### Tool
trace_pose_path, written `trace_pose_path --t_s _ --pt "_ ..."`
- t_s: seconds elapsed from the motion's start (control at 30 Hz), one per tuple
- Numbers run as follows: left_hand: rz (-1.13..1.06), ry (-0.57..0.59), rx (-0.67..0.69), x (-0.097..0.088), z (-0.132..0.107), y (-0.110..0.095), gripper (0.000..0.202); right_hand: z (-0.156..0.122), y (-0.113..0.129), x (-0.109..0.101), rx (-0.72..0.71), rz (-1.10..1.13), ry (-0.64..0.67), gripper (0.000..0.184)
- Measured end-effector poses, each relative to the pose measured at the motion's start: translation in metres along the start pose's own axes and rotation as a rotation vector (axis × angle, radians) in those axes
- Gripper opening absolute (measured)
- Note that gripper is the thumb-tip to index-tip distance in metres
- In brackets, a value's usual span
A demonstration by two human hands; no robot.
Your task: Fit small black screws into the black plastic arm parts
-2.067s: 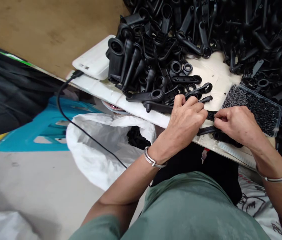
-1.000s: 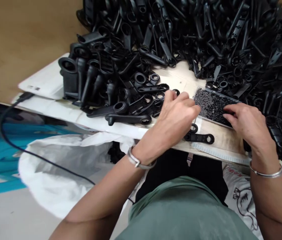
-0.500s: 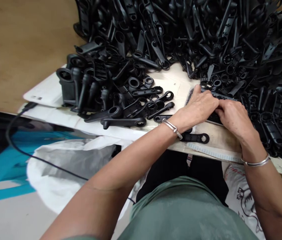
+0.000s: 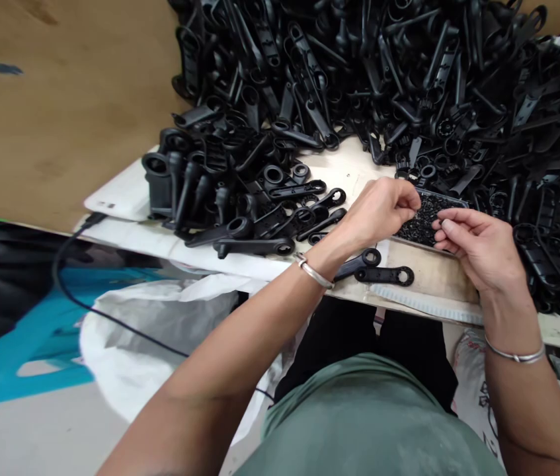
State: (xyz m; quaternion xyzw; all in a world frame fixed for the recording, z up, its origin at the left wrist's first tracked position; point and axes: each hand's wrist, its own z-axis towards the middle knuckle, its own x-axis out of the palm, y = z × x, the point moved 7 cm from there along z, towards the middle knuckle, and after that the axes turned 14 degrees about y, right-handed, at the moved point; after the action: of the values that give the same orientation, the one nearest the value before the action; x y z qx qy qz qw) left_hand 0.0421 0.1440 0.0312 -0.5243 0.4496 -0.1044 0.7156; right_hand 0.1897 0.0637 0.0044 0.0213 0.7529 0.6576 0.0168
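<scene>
A shallow tray of tiny black pieces [image 4: 421, 218] lies on the table, and both my hands hover at it. At its left side my left hand [image 4: 383, 208] is pinched, with thumb and forefinger pressed together; whatever is between them is too small to make out. Over the tray's right part my right hand [image 4: 480, 241] pinches too, its fingertips closed on something I cannot name. Two black plastic arms with ringed ends, one of them a flat arm [image 4: 385, 276], lie near the table edge below my left wrist.
A large heap of black plastic arms [image 4: 309, 79] covers the back of the table. More arms are stacked at the right [image 4: 550, 258]. A white device [image 4: 120, 192] with a black cable [image 4: 66, 284] sits at the left. A white bag [image 4: 131, 330] hangs below the table edge.
My hands have come apart from each other over the tray, the left drawing back to the left, the right lowering slightly. More of the tray's contents now shows. The view has shifted a little.
</scene>
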Motion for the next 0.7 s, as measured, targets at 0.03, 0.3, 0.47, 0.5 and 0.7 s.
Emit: trace_pose_path --t_s 0.03,0.3,0.47,0.5,0.7 --pt "-0.129 -0.034 0.001 -0.001 -0.004 0.003 0.011 -0.001 -0.002 0.002 0.010 0.056 0.011 0.024" --pt "-0.729 -0.199 -0.044 0.009 -0.032 0.013 0.012 -0.012 0.000 0.023 -0.057 0.195 0.022 0.016" --pt "-0.797 -0.220 -0.014 0.015 -0.035 0.013 0.010 -0.014 -0.001 0.028 -0.108 0.163 0.008 0.021" --pt "-0.796 -0.229 -0.010 0.015 -0.035 0.014 0.010 -0.014 0.000 0.027 -0.129 0.107 -0.013 0.021" --pt "-0.737 -0.307 0.051 0.012 -0.038 0.012 0.013 -0.012 0.001 0.031 -0.114 0.074 -0.075 0.019"
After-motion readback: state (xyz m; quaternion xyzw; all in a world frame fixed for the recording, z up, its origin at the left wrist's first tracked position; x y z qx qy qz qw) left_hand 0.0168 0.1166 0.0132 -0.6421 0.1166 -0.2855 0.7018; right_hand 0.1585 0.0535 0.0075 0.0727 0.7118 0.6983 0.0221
